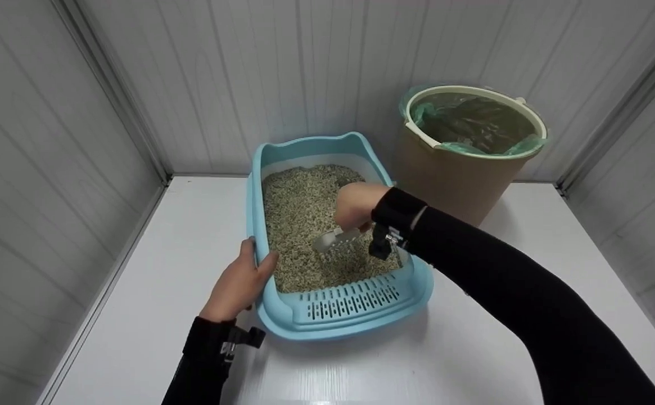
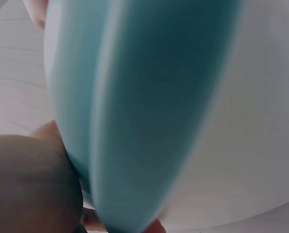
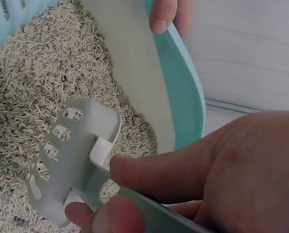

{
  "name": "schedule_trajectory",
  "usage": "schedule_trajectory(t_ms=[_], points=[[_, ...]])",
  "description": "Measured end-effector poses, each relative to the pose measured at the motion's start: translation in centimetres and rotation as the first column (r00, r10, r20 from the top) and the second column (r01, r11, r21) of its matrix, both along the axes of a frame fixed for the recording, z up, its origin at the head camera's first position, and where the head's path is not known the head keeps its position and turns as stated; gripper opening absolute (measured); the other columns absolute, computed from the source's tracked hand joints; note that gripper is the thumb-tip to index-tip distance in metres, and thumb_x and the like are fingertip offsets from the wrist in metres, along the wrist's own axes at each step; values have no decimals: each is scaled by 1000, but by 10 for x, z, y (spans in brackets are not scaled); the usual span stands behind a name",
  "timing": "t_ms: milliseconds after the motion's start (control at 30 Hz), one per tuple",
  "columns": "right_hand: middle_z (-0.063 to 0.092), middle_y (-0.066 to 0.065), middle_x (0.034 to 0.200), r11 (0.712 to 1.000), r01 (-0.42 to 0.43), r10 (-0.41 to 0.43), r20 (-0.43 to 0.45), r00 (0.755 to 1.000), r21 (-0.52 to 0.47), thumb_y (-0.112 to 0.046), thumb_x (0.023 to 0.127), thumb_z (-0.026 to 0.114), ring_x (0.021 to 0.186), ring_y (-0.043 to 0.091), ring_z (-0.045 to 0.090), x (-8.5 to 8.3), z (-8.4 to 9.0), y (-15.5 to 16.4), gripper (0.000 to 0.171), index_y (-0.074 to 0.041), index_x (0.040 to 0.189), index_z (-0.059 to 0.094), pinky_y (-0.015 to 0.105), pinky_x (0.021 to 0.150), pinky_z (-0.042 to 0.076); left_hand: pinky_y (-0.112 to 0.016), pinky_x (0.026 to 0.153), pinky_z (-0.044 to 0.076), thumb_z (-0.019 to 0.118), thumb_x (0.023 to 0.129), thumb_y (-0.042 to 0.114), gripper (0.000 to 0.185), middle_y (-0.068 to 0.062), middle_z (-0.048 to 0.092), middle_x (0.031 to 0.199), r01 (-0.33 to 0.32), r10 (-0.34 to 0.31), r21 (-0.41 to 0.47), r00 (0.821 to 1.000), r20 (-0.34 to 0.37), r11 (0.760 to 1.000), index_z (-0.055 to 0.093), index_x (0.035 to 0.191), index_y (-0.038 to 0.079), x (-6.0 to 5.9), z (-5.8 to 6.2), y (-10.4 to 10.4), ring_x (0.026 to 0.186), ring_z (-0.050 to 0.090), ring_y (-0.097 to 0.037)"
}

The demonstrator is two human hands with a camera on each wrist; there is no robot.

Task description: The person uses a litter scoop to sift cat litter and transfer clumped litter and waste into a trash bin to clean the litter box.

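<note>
A light blue litter box point(image 1: 260, 185) filled with beige pellet litter point(image 1: 299, 214) sits on the white table. My left hand point(image 1: 243, 281) grips its left rim, thumb inside the box; in the left wrist view the blue rim point(image 2: 149, 111) fills the frame and the hand point(image 2: 27, 184) lies against it. My right hand point(image 1: 355, 205) holds a pale grey slotted scoop point(image 1: 335, 239) over the litter. Seen from the right wrist, my fingers point(image 3: 183, 170) curl around the handle of the scoop point(image 3: 71, 160), whose slotted head hangs just above the pellets point(image 3: 42, 77).
A tan bin point(image 1: 462, 169) with a green liner stands behind the box on the right. White panelled walls close in the back and both sides. The box's near end has a slotted blue step point(image 1: 349, 301).
</note>
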State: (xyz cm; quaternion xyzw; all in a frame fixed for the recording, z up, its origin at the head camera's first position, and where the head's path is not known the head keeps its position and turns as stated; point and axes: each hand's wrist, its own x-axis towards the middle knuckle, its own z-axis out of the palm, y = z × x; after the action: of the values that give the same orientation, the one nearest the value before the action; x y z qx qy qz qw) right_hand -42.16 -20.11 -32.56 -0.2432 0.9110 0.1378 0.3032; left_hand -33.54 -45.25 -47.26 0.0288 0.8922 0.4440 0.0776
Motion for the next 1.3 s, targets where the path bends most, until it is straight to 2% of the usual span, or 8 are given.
schedule_trajectory(t_ms=[67,200,267,400,633,733,967,1300], points=[[29,-1,64,998,-56,56,0,998,42,2,106,55,62,15,20,-7,-7,-5,49,-18,63,43,33,63,25,-40,60,56,51,116,53,89,-35,61,142,-1,1,2,1000,-2,1000,12,177,1,0,1,1,78,69,-29],[33,-2,61,991,120,-120,3,993,-61,-3,108,54,56,14,25,-13,-26,-15,51,-19,62,43,32,58,26,-40,60,56,51,116,52,88,-35,60,143,-1,1,-2,1000,-1,1000,12,177,2,0,2,1,77,68,-28],[36,-2,59,962,233,-237,-8,972,-143,-15,113,55,53,14,29,-14,-38,-19,55,-20,59,46,31,56,29,-40,59,56,51,116,52,88,-35,60,144,-2,2,-2,1000,2,1000,12,177,2,1,2,1,76,68,-28],[32,-3,60,912,329,-352,-52,935,-246,-26,116,57,55,15,28,-15,-66,-28,60,-20,59,41,34,59,29,-41,57,55,51,117,52,88,-38,58,147,-2,2,3,1000,0,1000,11,177,2,1,1,0,75,69,-29],[41,-1,63,804,373,-468,-105,878,-463,-12,112,61,57,17,35,-26,-113,-32,50,-19,65,46,34,56,32,-42,56,56,52,117,52,89,-37,59,145,8,-8,18,1000,-6,1000,11,177,2,1,-1,1,76,69,-29],[45,1,66,814,344,-445,-122,887,-468,-11,113,61,60,18,35,-34,-124,-35,51,-18,64,48,35,59,32,-42,56,56,52,116,55,90,-36,60,144,7,-7,20,1000,-7,1000,12,177,2,2,-1,0,74,68,-28],[72,9,84,887,220,-328,-217,919,-407,-15,114,65,63,20,50,-45,-142,-47,45,-15,69,65,35,64,43,-42,57,56,52,117,53,89,-37,58,146,-5,5,8,1000,-13,1000,13,177,1,3,1,-4,73,69,-28],[77,12,91,859,236,-373,-239,897,-454,-17,112,70,64,21,56,-55,-149,-52,40,-13,72,71,36,67,50,-41,59,55,54,117,48,85,-36,61,142,-4,4,11,999,-33,1000,16,176,-1,4,-1,0,71,67,-27]])
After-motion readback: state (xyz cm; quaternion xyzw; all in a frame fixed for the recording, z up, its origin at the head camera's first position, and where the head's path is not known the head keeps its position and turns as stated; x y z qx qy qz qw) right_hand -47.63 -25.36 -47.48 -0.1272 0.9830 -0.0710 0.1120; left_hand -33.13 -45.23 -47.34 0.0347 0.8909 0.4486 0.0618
